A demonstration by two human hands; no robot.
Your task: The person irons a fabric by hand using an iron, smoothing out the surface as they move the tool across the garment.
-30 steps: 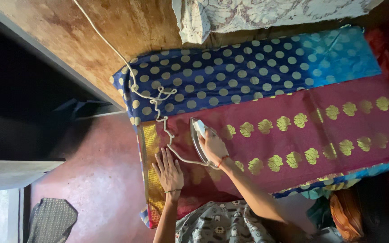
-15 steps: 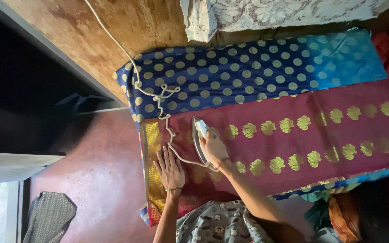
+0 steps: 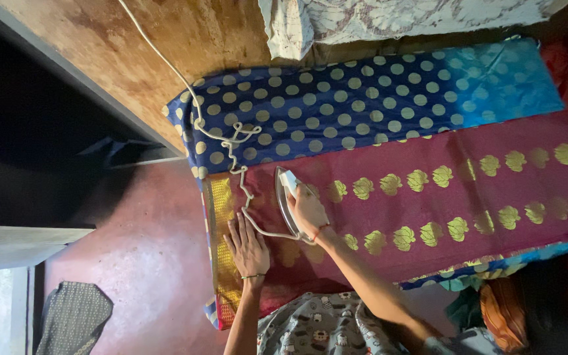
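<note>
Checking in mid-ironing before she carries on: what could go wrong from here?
The left hand lies flat on the maroon cloth close to the iron that the right hand grips; a slip could burn its fingers. The cord lies kinked across the dotted blue cloth and loops near the iron, so it might snag or touch hot metal.

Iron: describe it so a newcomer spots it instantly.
Find the maroon cloth with gold motifs, below the blue dotted cloth. Near its gold-bordered end, the right hand grips the iron. It alone is shiny metal, trailing a white cord.
</note>
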